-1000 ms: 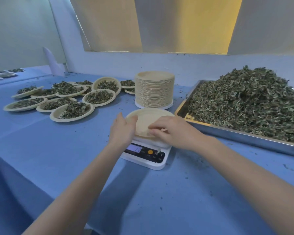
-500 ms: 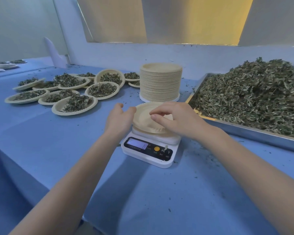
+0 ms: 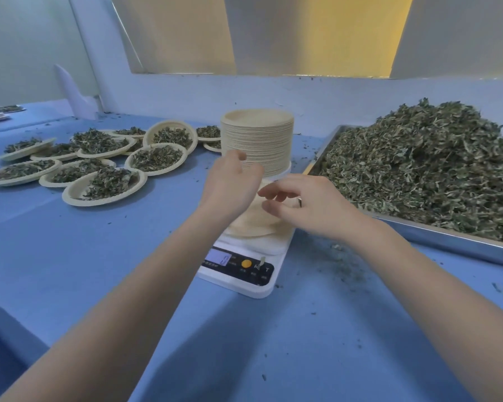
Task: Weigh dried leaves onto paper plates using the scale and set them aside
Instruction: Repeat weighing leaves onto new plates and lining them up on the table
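While over the plate (image 3: 254, 224), both hands seemingly loose, empty.

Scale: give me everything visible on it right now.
The scale is a flat white slab, plastic by the look, lying level on the blue table between the filled plates and the metal tray of leaves. Its near edge carries a black panel with a lit pale display, an orange round button and small markings too blurred to read. A scrap of leaf lies on the panel. An empty paper plate sits on its platform, with both hands over the plate.
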